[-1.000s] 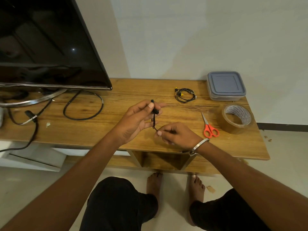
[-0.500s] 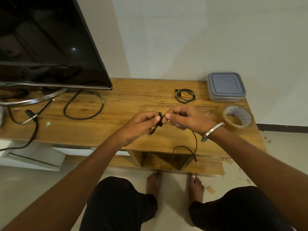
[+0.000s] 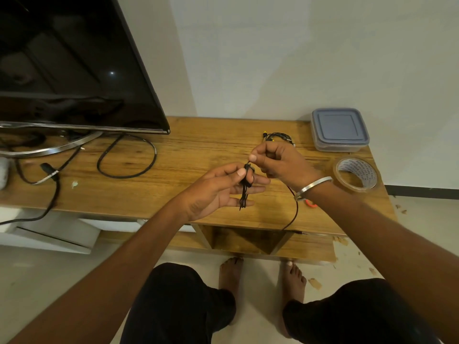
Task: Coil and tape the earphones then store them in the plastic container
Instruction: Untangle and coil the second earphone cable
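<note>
My left hand (image 3: 218, 189) pinches a small bundle of black earphone cable (image 3: 246, 187) between thumb and fingers, above the wooden table (image 3: 193, 155). Just right of it and a little higher, my right hand (image 3: 278, 160) pinches the same cable. The loose end of the cable (image 3: 295, 212) hangs below my right wrist, its plug past the table's front edge. A second pair of earphones (image 3: 278, 137), coiled, lies behind my right hand. The grey-lidded plastic container (image 3: 339, 129) stands closed at the back right corner. The roll of tape (image 3: 356, 173) lies in front of it.
A television (image 3: 74, 65) on a metal stand fills the left of the table, with black cables (image 3: 126, 157) looped beside it. Orange scissors (image 3: 310, 203) peek out beneath my right wrist. My knees and bare feet are below the table's front edge.
My right hand rose from below the left hand to its upper right, carrying the cable up. The loose end now hangs over the table's front. The scissors became hidden by my wrist.
</note>
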Tool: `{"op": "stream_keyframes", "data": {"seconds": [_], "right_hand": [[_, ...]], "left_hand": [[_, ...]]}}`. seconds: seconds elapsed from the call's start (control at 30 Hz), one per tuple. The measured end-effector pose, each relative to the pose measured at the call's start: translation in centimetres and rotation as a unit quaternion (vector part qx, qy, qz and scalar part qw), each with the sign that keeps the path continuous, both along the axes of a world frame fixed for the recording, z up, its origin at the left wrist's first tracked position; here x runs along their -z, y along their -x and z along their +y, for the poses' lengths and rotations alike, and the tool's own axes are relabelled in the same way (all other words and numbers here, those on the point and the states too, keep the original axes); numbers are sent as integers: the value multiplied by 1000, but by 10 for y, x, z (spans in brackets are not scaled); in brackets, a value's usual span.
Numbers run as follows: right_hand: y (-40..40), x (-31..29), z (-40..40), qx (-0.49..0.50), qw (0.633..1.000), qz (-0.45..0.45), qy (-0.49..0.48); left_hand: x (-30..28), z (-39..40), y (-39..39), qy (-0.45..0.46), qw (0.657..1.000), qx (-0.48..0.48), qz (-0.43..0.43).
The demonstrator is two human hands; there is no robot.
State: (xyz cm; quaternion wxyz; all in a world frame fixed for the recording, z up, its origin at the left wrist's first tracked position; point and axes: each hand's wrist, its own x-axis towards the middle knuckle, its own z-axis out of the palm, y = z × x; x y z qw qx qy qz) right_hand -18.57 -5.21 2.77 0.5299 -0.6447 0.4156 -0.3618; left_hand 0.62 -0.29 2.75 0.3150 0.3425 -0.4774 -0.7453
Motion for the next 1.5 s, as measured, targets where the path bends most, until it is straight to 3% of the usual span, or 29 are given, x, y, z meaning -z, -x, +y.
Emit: {"op": "stream_keyframes", "data": {"seconds": [0.2, 0.37, 0.57, 0.8, 1.2, 1.37, 1.5], "right_hand": [[-7, 26, 13, 48, 993, -70, -86], [-11, 55, 28, 55, 983, -113, -135], [-15, 69, 47, 41, 985, -54, -160], [-21, 60, 52, -19, 995, 4, -98], [-16, 27, 35, -90, 994, -11, -67], [-12, 15, 27, -89, 994, -43, -51], [-5, 10, 21, -58, 996, -42, -48]], "left_hand": [[-4, -1, 4, -11, 998, -19, 53], [-3, 2, 4, -11, 999, -16, 35], [-5, 1, 6, 4, 997, -43, 60], [-4, -7, 4, 80, 992, -90, -30], [6, -17, -5, 179, 955, -115, -209], [7, -14, -6, 197, 949, -80, -234], [8, -13, -10, 153, 961, -74, -219]]}}
